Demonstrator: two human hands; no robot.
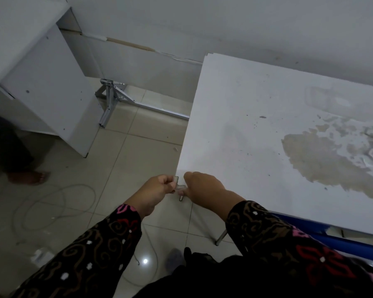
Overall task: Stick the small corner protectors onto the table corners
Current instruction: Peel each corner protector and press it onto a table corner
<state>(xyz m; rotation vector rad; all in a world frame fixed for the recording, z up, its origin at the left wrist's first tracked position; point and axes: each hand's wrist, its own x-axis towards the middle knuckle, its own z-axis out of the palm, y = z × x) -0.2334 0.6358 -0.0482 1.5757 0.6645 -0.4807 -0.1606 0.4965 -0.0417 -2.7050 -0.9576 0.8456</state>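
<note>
Fingers [167,181] of the left hand [157,190] are curled and pinch one wing of a small clear corner protector [179,186], which sits right at the near left corner of the white tabletop [256,125]. From the other side the right hand [205,187] closes on the same piece: its fingers bend down over the corner and the thumb tip touches the protector from below. One leg of the protector points downward along the corner edge. Whether it is already stuck to the corner I cannot tell.

Both wrists come out of dark sleeves [99,244] patterned in brown, red and pink. A metal table leg [221,237] shows below the right forearm, and something blue [323,233] lies under the near edge of the tabletop. Far to the right the tabletop's surface has a brownish peeled patch [323,160].

On the tiled floor [127,147] a white cable [58,203] lies in loops to the left. Farther off stand a white cabinet [45,82] and a folded metal frame [112,97] by the wall, and another person's bare foot [30,176] is at the left edge
</note>
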